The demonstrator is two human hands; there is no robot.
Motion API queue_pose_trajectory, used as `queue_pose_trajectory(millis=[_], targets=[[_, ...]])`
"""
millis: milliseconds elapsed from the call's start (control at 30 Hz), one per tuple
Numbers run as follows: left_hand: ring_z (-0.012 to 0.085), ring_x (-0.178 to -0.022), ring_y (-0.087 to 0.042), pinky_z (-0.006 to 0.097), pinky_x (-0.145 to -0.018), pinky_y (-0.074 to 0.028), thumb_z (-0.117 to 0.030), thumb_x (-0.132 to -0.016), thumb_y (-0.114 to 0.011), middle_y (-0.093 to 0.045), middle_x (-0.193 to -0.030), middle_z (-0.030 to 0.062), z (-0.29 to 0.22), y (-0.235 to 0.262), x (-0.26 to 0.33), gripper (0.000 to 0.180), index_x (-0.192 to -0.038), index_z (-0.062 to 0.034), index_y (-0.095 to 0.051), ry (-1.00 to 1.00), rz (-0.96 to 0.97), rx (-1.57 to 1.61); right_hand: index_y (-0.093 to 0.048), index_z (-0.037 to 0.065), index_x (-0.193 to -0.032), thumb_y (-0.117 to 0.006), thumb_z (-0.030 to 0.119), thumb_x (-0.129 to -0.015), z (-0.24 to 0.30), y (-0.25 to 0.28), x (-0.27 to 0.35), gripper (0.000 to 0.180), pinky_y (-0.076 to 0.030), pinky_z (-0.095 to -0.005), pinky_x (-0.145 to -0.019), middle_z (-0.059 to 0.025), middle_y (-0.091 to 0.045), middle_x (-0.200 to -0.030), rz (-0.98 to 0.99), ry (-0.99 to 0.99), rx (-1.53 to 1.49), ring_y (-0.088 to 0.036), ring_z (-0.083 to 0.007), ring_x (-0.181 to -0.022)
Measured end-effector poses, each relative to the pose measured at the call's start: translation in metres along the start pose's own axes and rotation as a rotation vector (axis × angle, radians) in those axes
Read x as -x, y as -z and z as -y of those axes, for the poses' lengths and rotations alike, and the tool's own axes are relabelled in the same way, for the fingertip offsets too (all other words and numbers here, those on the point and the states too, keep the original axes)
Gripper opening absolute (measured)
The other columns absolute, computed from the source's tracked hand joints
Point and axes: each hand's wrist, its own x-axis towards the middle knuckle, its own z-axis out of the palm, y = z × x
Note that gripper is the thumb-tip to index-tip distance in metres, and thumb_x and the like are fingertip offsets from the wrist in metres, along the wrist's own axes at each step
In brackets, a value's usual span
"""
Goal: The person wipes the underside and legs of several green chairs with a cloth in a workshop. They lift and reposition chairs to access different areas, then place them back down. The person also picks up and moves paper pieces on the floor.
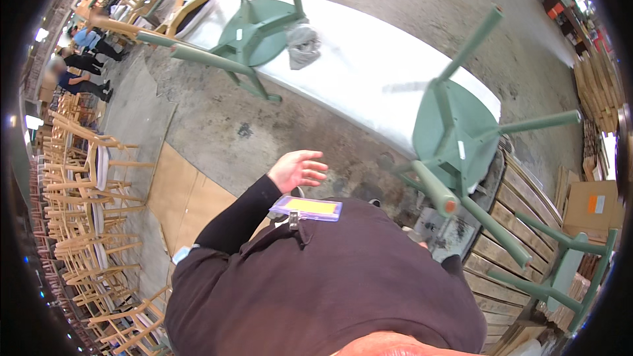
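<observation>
Hands: left (298, 170) spread, grasping nothing; right hidden. 3 green stools (455, 135), 1 grey rag (303, 45).

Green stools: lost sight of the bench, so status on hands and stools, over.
Left hand open, fingers spread, empty. Right hand hidden behind torso. Near green stool upturned on white table, untouched. Second stool upturned beside grey rag.

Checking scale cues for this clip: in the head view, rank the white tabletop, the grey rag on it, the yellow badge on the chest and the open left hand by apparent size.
1. white tabletop, by far the largest.
2-4. yellow badge, left hand and grey rag look much alike; the rag lies farther from the camera, so I leave these unranked.
</observation>
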Motion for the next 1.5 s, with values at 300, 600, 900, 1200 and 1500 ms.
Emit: queue_pose_trajectory(millis=[300,600,900,1200,1500], targets=[[0.0269,-0.079,-0.066,0.048,-0.078,-0.055,-0.029,-0.098,-0.053,-0.062,-0.077,0.0049,-0.077,0.228,0.071,0.025,-0.079,-0.0122,-0.052,-0.307,-0.305,0.277,-0.069,0.005,-0.102,-0.064,0.022,-0.081,0.306,0.222,-0.09,0.027,-0.054,-0.0457,-0.082,-0.017,-0.07,-0.1,-0.61,0.484,-0.459,-0.067,-0.0352,-0.094],[0.0271,-0.077,-0.067,0.048,-0.08,-0.056,-0.029,-0.098,-0.055,-0.064,-0.074,0.0047,-0.17,0.299,0.049,0.024,-0.082,-0.0111,-0.058,-0.251,-0.415,0.366,-0.014,0.03,-0.158,-0.09,0.043,-0.06,0.542,0.56,-0.182,0.125,-0.046,-0.0467,-0.105,-0.0304,-0.015,-0.158,-0.759,0.54,-0.302,-0.046,-0.0447,-0.133],[0.0272,-0.083,-0.07,0.049,-0.081,-0.058,-0.029,-0.098,-0.055,-0.07,-0.085,0.007,-0.212,0.408,0.132,0.021,-0.089,-0.0115,-0.064,-0.389,-0.639,0.652,-0.067,0.008,-0.113,-0.082,0.019,-0.065,0.648,0.622,-0.223,0.051,-0.05,-0.0372,-0.095,-0.0224,-0.06,-0.125,-0.601,0.526,-0.596,-0.062,-0.0316,-0.114],[0.0321,-0.095,-0.068,0.055,-0.091,-0.052,-0.043,-0.101,-0.046,-0.069,-0.106,0.0128,-0.42,0.562,0.094,0.042,-0.112,-0.006,-0.063,-0.276,-0.304,0.342,-0.046,0.005,-0.145,-0.079,0.043,-0.082,0.855,0.779,-0.101,0.08,-0.05,-0.0352,-0.096,-0.0165,-0.055,-0.14,-0.356,1.142,-0.989,-0.06,-0.0223,-0.118],[0.0456,-0.114,-0.061,0.064,-0.089,-0.053,-0.059,-0.1,-0.032,-0.053,-0.134,0.0315,-0.582,0.558,0.062,0.077,-0.144,0.0041,-0.04,0.328,0.4,0.159,-0.018,-0.007,-0.153,-0.077,0.051,-0.081,0.757,0.613,-0.071,0.109,-0.042,-0.0532,-0.106,-0.0248,-0.025,-0.158,-0.023,0.232,-1.468,-0.041,-0.0429,-0.136]])
